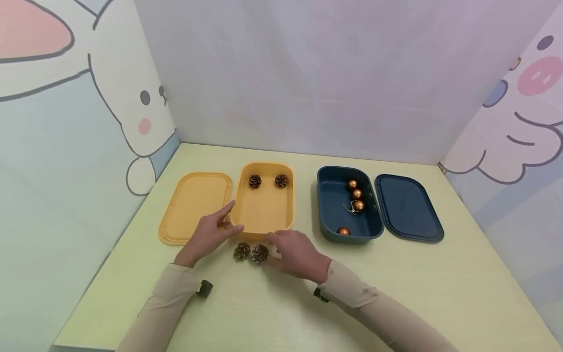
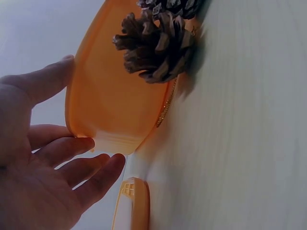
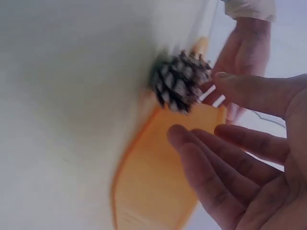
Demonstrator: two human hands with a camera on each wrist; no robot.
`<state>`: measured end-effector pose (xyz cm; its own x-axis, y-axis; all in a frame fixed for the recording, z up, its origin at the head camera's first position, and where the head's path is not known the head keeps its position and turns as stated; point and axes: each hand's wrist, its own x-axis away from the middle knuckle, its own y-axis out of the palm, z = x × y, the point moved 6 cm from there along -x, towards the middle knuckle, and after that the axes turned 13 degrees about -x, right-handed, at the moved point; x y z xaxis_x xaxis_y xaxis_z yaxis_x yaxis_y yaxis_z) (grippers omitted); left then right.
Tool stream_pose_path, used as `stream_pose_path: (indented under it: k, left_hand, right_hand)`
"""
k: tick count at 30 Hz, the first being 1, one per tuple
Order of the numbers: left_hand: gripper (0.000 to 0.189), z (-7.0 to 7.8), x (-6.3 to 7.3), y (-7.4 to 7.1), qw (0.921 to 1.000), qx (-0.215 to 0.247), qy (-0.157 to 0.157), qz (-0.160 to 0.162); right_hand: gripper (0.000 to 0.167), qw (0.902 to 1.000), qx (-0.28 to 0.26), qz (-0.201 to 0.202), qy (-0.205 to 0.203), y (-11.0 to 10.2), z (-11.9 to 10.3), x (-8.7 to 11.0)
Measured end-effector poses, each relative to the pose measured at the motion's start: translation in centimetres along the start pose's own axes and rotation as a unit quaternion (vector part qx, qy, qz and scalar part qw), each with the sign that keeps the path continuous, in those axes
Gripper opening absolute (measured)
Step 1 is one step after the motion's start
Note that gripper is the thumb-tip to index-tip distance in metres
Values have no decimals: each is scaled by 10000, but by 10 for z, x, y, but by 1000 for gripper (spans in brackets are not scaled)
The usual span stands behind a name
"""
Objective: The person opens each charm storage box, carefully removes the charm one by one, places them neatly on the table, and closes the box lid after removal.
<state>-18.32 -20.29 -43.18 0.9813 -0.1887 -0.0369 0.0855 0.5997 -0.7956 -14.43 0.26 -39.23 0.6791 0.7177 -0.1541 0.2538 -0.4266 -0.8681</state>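
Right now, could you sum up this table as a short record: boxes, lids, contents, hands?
Yellow box: uncovered, two pinecones inside near its far wall
Loose pinecones: two, on the table just outside the yellow box's near wall
Navy box: uncovered, four copper-coloured baubles visible inside
Yellow lid: flat on the table, left of its box
Navy lid: flat on the table, right of its box
Left hand: touching the yellow box's rim at the near-left corner
Right hand: beside the loose pinecones, holding nothing; whether it touches one is unclear
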Motion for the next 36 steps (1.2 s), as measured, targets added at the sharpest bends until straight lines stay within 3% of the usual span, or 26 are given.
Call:
stream_pose_path:
  k: [8,13,18,27,36]
  left_hand:
    - [85,-2,-2,1,10000,33,-6,1]
    - [85,-2,-3,2,10000,-3,11,-21]
    - [85,-3,-4,2,10000,-44,21,-11]
    - [85,-6,-6,4,10000,46,-43,-76]
    - [82,-6,-6,1,9998,-115,-131,7]
  right_hand:
    - [29,9948,-850,-477,-287,-35,-6,-10]
    - [26,9903,-1277,-247,-489,-54,-6,-22]
    - [19,9849,-1658,95,-485,-67,5,-48]
    - [12,9585,-2816,380,218,-78,39,-104]
    - [14,9482,-2911,760,1024,-76,69,-154]
